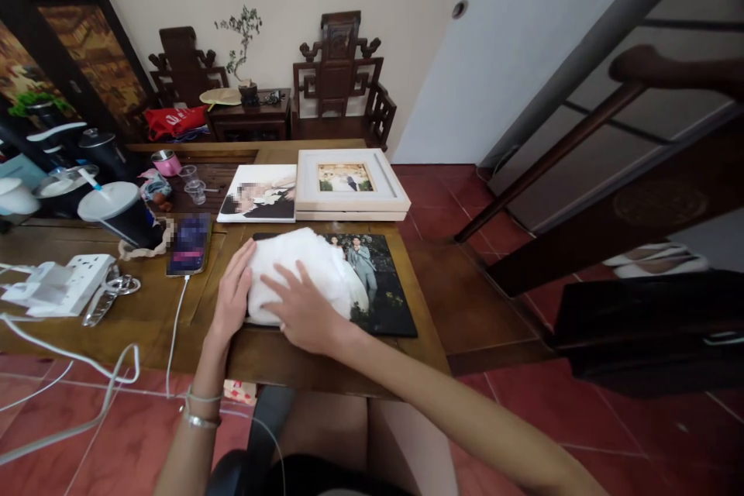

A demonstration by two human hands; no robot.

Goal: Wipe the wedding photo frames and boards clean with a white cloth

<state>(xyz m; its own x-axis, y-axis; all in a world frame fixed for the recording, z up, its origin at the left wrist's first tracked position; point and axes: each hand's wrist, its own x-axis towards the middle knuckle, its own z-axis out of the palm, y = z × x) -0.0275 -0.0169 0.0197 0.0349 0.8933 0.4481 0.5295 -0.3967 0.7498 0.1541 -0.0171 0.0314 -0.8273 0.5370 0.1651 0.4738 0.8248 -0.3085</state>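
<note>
Bare forearms (445,399), right hand (305,310) on fluffy, perhaps terry cloth (324,271)

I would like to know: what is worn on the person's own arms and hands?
No sleeves or gloves show on the left hand, the right hand or the visible forearms. Around the left wrist are a thin, pale band and a shiny, silver-coloured bracelet. The right wrist is bare.
</note>
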